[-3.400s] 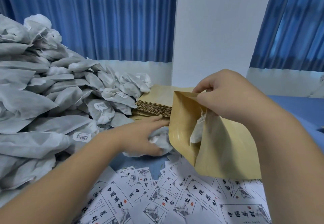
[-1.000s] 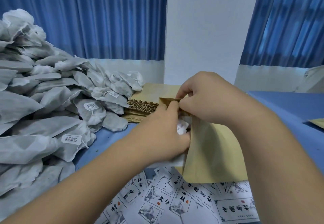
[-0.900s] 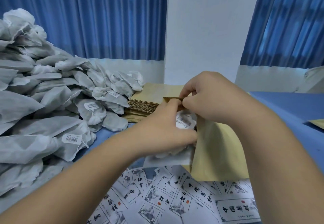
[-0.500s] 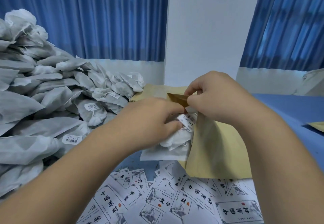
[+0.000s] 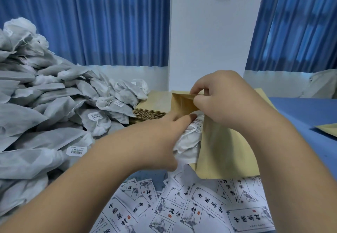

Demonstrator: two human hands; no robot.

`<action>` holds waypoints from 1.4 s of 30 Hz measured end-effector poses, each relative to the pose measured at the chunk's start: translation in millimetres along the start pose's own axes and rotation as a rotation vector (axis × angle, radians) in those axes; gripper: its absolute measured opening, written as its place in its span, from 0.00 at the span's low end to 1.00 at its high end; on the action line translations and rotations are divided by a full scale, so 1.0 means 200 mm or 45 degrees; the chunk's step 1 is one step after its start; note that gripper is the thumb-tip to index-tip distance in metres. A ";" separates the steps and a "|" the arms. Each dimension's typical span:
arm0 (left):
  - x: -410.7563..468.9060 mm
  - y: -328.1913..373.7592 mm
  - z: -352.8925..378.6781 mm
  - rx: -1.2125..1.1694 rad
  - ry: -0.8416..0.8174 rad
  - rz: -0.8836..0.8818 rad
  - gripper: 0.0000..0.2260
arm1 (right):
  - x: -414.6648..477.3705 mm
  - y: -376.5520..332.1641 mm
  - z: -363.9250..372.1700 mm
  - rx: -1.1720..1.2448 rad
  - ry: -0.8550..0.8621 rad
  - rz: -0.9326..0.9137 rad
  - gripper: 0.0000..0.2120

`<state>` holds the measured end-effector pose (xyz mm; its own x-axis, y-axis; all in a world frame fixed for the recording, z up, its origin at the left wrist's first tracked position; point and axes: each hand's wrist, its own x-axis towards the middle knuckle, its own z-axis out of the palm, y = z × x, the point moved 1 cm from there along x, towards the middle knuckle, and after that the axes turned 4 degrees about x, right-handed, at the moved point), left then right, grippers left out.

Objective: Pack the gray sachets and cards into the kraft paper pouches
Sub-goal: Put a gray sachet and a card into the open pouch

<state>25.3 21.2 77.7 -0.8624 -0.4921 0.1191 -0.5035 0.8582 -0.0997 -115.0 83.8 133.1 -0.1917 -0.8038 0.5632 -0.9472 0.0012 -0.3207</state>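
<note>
Head view. Near the centre, the right hand [image 5: 224, 97] pinches the top lip of a kraft paper pouch [image 5: 224, 152] between thumb and curled fingers. It holds the pouch upright with the mouth pulled open toward nine o'clock. The pouch's lower edge overlaps the cards [image 5: 200, 209] in the view; whether it rests on them I cannot tell.

The left hand [image 5: 158, 139] reaches in from seven o'clock and grips a gray sachet [image 5: 187, 141], which is partway into that mouth. The sachet's right side is hidden behind the pouch's front wall and its left side is bunched under the fingers. A barcode label [image 5: 197, 123] on it shows just at the opening.

At twelve o'clock from the left hand, a stack of kraft paper pouches [image 5: 155, 105] lies flat on the blue surface [image 5: 300, 116]. The stack's left edge touches the heap of gray sachets [image 5: 54, 105]. That heap fills the frame from eight to ten o'clock, and several of its sachets carry white barcode labels.

At six o'clock the cards, printed with black Chinese characters and ink figures, lie scattered and overlapping. At three o'clock, at the frame edge, the corner of a second kraft pouch [image 5: 328, 129] lies flat, well apart from the hands.

Blue curtains [image 5: 91, 23] hang at eleven and one o'clock, with a white wall pillar [image 5: 206, 32] between them.
</note>
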 end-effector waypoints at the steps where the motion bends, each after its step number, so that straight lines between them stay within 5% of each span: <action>1: 0.01 0.01 0.00 0.008 0.075 0.005 0.40 | 0.00 -0.01 0.00 0.013 0.019 -0.032 0.11; 6: 0.04 0.03 0.00 -0.066 0.399 0.004 0.23 | 0.01 -0.05 0.05 0.049 0.032 -0.195 0.12; 14: 0.12 -0.01 0.16 -0.043 0.483 -0.231 0.18 | 0.01 0.00 0.25 0.020 0.028 -0.180 0.13; 24: 0.15 -0.06 0.27 -0.212 0.440 -0.285 0.12 | 0.00 0.08 0.24 -0.456 -0.558 0.199 0.08; 28: 0.15 -0.07 0.28 -0.455 0.495 -0.327 0.17 | 0.01 0.10 0.26 -0.393 -0.416 0.188 0.08; 36: 0.15 -0.06 0.24 -0.404 0.645 -0.196 0.23 | 0.04 0.07 0.23 -0.273 -0.083 0.107 0.13; 42: 0.14 -0.01 0.17 -0.366 0.693 -0.138 0.10 | 0.05 0.00 0.17 -0.234 -0.191 0.049 0.13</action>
<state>0.1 1.2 47.8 -0.6185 -0.4985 0.6075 -0.4869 0.8499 0.2018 -107.2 55.4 112.1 -0.2010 -0.8804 0.4294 -0.9734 0.1304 -0.1881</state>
